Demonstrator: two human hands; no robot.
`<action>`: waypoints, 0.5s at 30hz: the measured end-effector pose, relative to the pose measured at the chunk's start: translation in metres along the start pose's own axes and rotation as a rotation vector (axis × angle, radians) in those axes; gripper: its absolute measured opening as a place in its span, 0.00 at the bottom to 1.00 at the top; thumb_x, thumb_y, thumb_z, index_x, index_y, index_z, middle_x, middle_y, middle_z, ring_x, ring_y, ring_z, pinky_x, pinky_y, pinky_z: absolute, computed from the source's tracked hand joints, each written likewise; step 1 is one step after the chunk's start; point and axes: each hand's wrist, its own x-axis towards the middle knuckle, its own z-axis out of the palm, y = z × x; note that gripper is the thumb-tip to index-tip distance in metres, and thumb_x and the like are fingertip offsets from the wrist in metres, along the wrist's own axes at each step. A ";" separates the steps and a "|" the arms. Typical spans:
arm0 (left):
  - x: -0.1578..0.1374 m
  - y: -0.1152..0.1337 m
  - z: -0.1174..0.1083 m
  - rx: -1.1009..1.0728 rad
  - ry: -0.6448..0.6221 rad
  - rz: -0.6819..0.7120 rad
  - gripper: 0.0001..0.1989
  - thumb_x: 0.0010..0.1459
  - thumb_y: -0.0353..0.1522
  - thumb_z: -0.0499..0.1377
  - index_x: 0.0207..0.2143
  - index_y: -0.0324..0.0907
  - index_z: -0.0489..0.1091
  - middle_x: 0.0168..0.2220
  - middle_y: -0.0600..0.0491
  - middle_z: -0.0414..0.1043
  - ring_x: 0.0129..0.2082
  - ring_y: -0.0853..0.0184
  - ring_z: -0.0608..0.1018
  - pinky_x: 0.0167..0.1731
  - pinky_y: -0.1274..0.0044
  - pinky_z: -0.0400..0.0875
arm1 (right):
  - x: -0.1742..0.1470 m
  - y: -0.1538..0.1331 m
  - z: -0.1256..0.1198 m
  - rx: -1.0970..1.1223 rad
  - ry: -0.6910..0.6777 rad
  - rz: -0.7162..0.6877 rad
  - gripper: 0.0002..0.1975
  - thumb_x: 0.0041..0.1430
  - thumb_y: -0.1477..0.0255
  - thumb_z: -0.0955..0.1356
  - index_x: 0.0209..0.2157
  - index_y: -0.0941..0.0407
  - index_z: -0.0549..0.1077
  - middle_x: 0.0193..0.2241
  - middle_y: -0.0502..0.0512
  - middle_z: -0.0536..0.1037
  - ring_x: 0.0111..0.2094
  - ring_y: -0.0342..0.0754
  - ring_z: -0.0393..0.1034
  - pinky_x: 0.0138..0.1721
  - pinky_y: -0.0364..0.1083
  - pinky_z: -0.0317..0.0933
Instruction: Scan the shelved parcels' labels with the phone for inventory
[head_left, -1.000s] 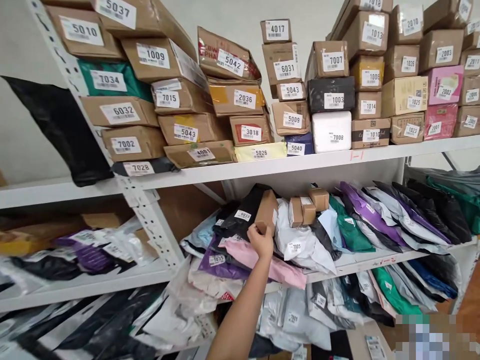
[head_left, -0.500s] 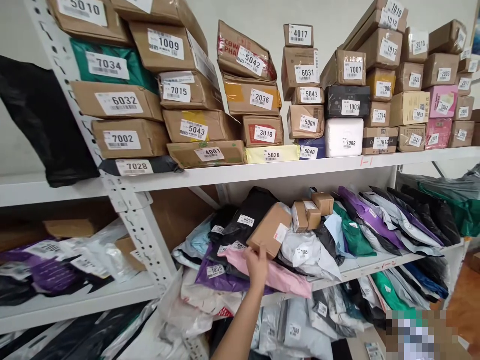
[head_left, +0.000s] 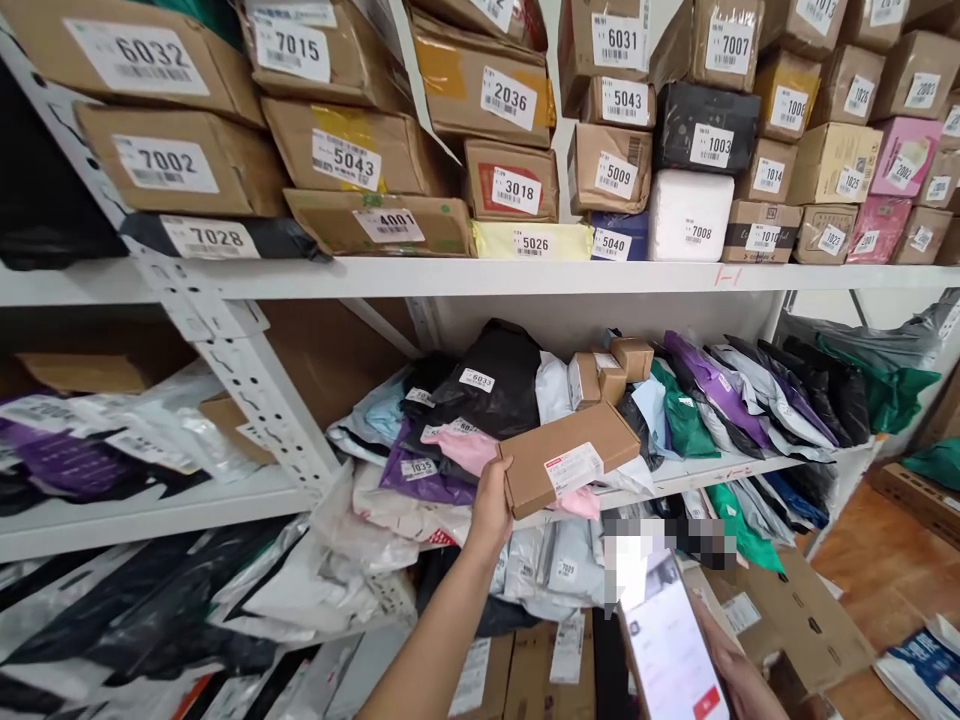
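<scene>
Shelf-side, left hand (head_left: 491, 505) grip now pinches flat box (head_left: 566, 458) pulled clear; right hand (head_left: 739, 680) raises phone (head_left: 667, 650)

White metal shelving (head_left: 465, 277), pale wall (head_left: 585, 325), wooden floor (head_left: 877, 560)

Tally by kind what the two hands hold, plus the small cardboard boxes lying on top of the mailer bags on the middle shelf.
Flat cardboard box, in the left hand: 1
Phone, in the right hand: 1
Small cardboard boxes on the mailer bags: 3
Total: 5
</scene>
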 end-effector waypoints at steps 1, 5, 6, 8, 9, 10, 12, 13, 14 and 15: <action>-0.001 -0.001 0.001 0.004 -0.012 -0.011 0.26 0.28 0.46 0.64 0.31 0.41 0.68 0.29 0.54 0.73 0.32 0.62 0.76 0.28 0.75 0.69 | 0.001 -0.003 0.009 0.013 -0.060 0.006 0.44 0.49 0.46 0.75 0.64 0.48 0.67 0.55 0.62 0.79 0.52 0.69 0.76 0.47 0.63 0.72; -0.008 -0.003 0.000 0.028 -0.054 -0.006 0.25 0.29 0.45 0.64 0.30 0.42 0.66 0.29 0.55 0.72 0.32 0.62 0.76 0.29 0.75 0.69 | -0.003 -0.026 0.052 0.113 -0.351 0.035 0.46 0.54 0.44 0.72 0.68 0.48 0.60 0.61 0.64 0.74 0.49 0.65 0.78 0.42 0.60 0.73; -0.010 -0.002 -0.001 0.037 -0.063 0.003 0.24 0.29 0.45 0.64 0.29 0.42 0.66 0.28 0.56 0.72 0.31 0.63 0.75 0.28 0.76 0.68 | -0.005 -0.033 0.063 0.129 -0.376 0.027 0.45 0.55 0.44 0.72 0.68 0.48 0.60 0.61 0.64 0.73 0.49 0.64 0.78 0.42 0.59 0.73; -0.013 -0.001 -0.002 0.052 -0.082 0.025 0.24 0.30 0.45 0.64 0.29 0.42 0.66 0.27 0.57 0.70 0.30 0.65 0.73 0.27 0.77 0.66 | -0.009 -0.046 0.082 0.143 -0.404 0.023 0.45 0.55 0.45 0.73 0.68 0.49 0.60 0.58 0.64 0.76 0.49 0.62 0.78 0.44 0.59 0.72; -0.014 -0.001 -0.003 0.055 -0.094 0.035 0.23 0.31 0.46 0.64 0.29 0.42 0.66 0.27 0.57 0.70 0.30 0.66 0.73 0.27 0.77 0.66 | -0.011 -0.051 0.088 0.142 -0.409 0.021 0.45 0.55 0.46 0.73 0.68 0.50 0.61 0.57 0.64 0.77 0.48 0.62 0.79 0.45 0.59 0.72; -0.015 0.000 -0.003 0.057 -0.108 0.044 0.23 0.31 0.46 0.64 0.30 0.42 0.66 0.28 0.57 0.71 0.30 0.66 0.73 0.27 0.77 0.66 | -0.013 -0.056 0.094 0.135 -0.409 0.015 0.44 0.54 0.46 0.74 0.67 0.50 0.63 0.56 0.64 0.78 0.48 0.62 0.79 0.47 0.59 0.71; -0.016 0.000 -0.003 0.055 -0.132 0.053 0.23 0.33 0.46 0.64 0.31 0.42 0.66 0.29 0.56 0.72 0.31 0.65 0.74 0.29 0.77 0.67 | -0.016 -0.062 0.100 0.100 -0.398 -0.006 0.41 0.55 0.46 0.73 0.65 0.49 0.65 0.55 0.62 0.79 0.46 0.61 0.80 0.47 0.58 0.71; -0.016 0.000 -0.003 0.054 -0.141 0.053 0.23 0.33 0.45 0.64 0.31 0.43 0.66 0.29 0.56 0.72 0.32 0.64 0.75 0.29 0.76 0.68 | -0.016 -0.064 0.101 0.078 -0.392 -0.014 0.41 0.55 0.46 0.73 0.65 0.49 0.66 0.55 0.62 0.79 0.45 0.60 0.80 0.46 0.58 0.72; -0.016 -0.001 -0.003 0.054 -0.147 0.052 0.23 0.33 0.45 0.64 0.31 0.43 0.66 0.29 0.56 0.72 0.32 0.63 0.75 0.30 0.76 0.68 | -0.017 -0.066 0.101 0.057 -0.383 -0.014 0.40 0.56 0.46 0.73 0.65 0.49 0.66 0.55 0.61 0.78 0.44 0.59 0.80 0.45 0.57 0.72; -0.015 -0.001 -0.003 0.053 -0.151 0.051 0.23 0.33 0.45 0.64 0.31 0.43 0.66 0.29 0.56 0.72 0.33 0.63 0.75 0.30 0.76 0.68 | -0.017 -0.066 0.102 0.042 -0.374 -0.008 0.40 0.56 0.46 0.73 0.65 0.48 0.66 0.55 0.61 0.78 0.43 0.58 0.80 0.43 0.56 0.73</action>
